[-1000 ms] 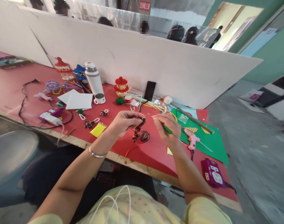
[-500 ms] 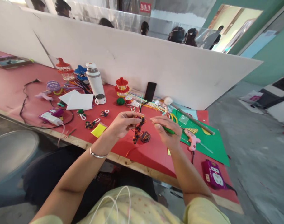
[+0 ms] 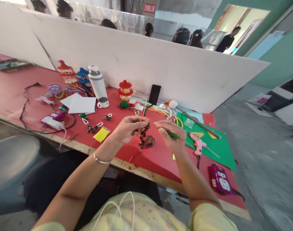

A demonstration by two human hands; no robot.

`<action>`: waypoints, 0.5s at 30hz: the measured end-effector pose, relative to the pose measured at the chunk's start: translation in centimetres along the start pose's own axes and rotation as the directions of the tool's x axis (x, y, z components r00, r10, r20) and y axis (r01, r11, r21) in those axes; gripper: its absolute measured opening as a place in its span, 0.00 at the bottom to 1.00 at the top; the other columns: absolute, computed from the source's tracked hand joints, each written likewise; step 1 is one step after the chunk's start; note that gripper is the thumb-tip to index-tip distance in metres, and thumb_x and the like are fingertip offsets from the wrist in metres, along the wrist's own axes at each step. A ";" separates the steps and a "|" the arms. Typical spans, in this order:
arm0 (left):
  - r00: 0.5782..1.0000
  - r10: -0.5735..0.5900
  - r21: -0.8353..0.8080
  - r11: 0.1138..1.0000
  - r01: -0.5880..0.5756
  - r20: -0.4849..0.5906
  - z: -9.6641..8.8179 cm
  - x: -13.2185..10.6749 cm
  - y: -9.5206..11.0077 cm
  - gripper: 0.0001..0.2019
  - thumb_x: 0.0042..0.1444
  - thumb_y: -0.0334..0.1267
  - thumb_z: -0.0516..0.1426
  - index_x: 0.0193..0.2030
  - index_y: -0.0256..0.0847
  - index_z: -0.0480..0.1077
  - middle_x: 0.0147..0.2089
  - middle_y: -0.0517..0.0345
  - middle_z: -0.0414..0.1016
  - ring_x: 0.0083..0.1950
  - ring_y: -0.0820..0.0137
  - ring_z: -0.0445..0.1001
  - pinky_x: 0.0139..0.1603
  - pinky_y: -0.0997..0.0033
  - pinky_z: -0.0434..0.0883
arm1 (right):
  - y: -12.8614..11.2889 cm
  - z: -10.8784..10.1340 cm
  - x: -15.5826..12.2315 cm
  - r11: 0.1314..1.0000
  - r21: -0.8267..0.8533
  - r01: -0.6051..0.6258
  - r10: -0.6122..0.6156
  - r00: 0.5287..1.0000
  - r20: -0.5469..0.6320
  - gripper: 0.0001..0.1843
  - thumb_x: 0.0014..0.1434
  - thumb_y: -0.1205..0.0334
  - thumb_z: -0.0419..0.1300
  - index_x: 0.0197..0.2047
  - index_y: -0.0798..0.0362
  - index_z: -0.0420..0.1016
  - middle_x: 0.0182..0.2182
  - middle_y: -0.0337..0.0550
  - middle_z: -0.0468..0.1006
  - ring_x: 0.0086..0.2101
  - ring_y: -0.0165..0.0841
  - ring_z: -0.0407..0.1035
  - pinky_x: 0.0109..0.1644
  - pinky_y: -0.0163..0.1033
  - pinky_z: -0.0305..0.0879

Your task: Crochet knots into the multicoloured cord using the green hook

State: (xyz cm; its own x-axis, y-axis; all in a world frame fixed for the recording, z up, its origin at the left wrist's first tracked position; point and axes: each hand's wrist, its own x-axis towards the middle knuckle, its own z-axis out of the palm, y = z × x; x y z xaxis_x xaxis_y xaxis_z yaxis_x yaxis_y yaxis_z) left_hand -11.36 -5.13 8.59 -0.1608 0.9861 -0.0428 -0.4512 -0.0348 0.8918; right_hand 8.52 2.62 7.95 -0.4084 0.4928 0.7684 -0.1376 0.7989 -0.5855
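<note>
Between the thumb and fingers of my left hand is the top of a dark crocheted strip in black, orange and purple yarn. The strip hangs down in curls. At its lower end a small loose ball of the same yarn rests by the red table. My right hand is closed around a green-handled crochet hook, just right of the strip. The hook's thin tip is too small to make out clearly. A gap separates the fingertips of both hands.
Left of my hands lie a yellow packet, small beaded yarn pieces and white cards. A white thermos and a phone stand behind. At right are a pink glue gun, green sheet and purple power strip.
My right hand has shifted very slightly left with the hook. The crocheted strip's lower curls have swung a little to the right. A person in the far doorway has moved.
</note>
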 end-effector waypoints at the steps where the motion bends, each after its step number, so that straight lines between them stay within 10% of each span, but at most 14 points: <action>1: 1.000 -0.002 -0.005 1.000 0.002 -0.010 0.1 0.0 0.0 0.15 0.41 0.41 0.77 0.35 0.36 0.84 0.26 0.59 0.76 0.23 0.80 0.64 0.22 0.78 0.55 | 0.0 0.0 0.0 1.000 0.000 -0.003 0.003 1.000 -0.009 0.07 0.67 0.62 0.66 0.45 0.42 0.86 0.42 0.43 0.89 0.42 0.38 0.84 0.48 0.46 0.83; 15: 1.000 -0.009 -0.047 0.999 0.008 -0.025 0.3 -0.1 0.0 0.16 0.42 0.42 0.77 0.31 0.36 0.81 0.24 0.62 0.72 0.24 0.81 0.64 0.22 0.80 0.58 | -0.2 0.1 -0.1 0.999 0.018 -0.032 0.033 0.999 -0.017 0.06 0.66 0.61 0.66 0.43 0.43 0.86 0.42 0.43 0.89 0.42 0.38 0.84 0.48 0.46 0.82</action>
State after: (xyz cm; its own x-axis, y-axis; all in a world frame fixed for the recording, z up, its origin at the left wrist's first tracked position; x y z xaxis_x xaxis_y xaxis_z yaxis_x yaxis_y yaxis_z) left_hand -11.02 -5.14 8.71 -0.1790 0.9819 -0.0620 -0.4932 -0.0350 0.8692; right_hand 8.51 2.42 8.00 -0.3975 0.5242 0.7531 -0.1410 0.7761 -0.6146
